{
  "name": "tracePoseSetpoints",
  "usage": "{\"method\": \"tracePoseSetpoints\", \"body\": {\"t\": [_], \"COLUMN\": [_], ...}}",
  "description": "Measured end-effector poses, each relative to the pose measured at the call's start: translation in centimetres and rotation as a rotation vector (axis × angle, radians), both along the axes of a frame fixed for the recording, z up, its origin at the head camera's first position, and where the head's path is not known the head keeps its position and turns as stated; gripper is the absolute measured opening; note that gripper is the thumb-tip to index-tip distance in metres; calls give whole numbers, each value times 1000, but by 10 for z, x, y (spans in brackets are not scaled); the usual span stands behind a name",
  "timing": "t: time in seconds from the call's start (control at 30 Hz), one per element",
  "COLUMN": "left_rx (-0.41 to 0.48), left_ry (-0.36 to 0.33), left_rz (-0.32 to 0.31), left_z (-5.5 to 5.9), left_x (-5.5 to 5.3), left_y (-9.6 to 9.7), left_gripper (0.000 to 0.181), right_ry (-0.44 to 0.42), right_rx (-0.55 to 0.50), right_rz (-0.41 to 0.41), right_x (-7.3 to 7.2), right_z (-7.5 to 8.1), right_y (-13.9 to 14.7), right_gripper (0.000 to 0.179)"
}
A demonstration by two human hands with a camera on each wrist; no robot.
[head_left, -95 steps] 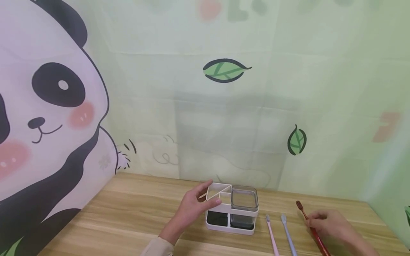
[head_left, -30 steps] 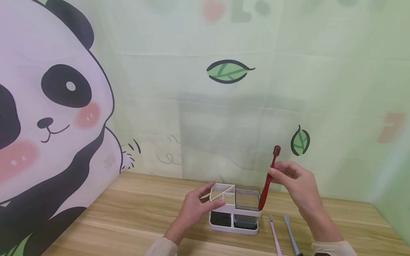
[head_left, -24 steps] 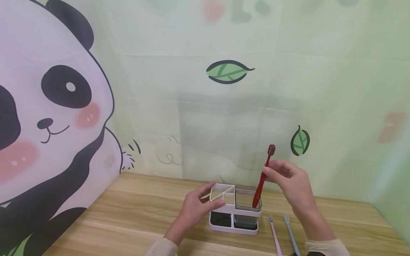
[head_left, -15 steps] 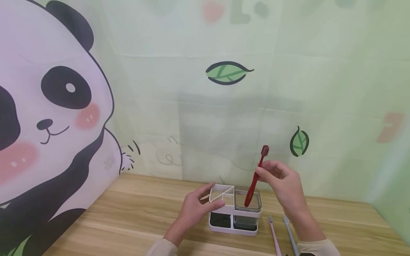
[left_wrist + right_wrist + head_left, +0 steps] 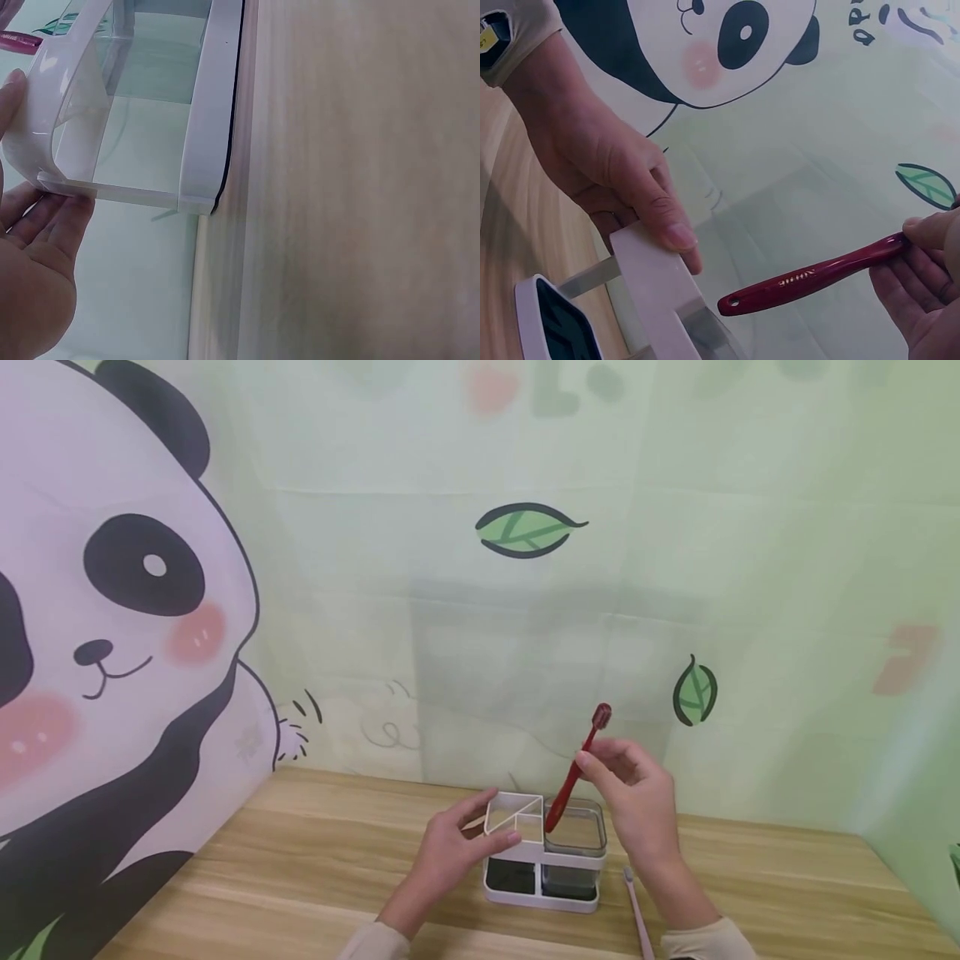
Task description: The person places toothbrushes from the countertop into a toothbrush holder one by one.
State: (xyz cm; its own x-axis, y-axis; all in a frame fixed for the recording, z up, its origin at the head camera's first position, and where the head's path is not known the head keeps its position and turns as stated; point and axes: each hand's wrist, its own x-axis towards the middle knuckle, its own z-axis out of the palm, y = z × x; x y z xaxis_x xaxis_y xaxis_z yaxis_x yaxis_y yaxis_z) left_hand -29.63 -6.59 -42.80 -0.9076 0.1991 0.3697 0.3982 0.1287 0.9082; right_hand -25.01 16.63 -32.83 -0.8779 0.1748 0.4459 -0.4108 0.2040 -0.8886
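A white toothbrush holder (image 5: 573,862) stands on the wooden table, with a divided top on its left and a clear grey cup (image 5: 592,835) on its right. My left hand (image 5: 446,843) grips its upper left end, thumb in front and fingers behind; the left wrist view shows these fingers against the white frame (image 5: 45,97). Between thumb and fingers, my right hand (image 5: 641,802) pinches a red toothbrush (image 5: 567,789), bristle head up. Its handle slants down to the left, the tip overlapping the edge between the cup and divided part. In the right wrist view, the handle (image 5: 810,285) ends beside the holder.
A pink toothbrush (image 5: 637,914) lies on the table (image 5: 810,893) to the right of the holder, close to my right forearm. Behind the table hangs a pale green cloth (image 5: 337,568) printed with a panda (image 5: 142,635) and leaves.
My right hand has lifted the red toothbrush from the table and carried it left, over the holder, past the cup's middle. The blue toothbrush is now hidden by my right arm. My left hand stays put.
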Motion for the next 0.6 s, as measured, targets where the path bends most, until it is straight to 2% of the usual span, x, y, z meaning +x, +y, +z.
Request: {"method": "tracePoseSetpoints", "body": {"t": [0.23, 0.43, 0.6], "left_rx": [18, 25, 25], "left_ry": [4, 4, 12], "left_rz": [-11, -13, -7], "left_z": [1, 2, 4], "left_x": [1, 2, 3], "left_y": [-1, 0, 0], "left_gripper": [70, 69, 68], "right_ry": [21, 48, 29], "right_rx": [-2, -27, 16], "right_rz": [-21, 3, 12], "right_x": [-1, -4, -7], "right_z": [-4, -9, -15], "right_y": [-7, -11, -17], "right_gripper": [28, 27, 26]}}
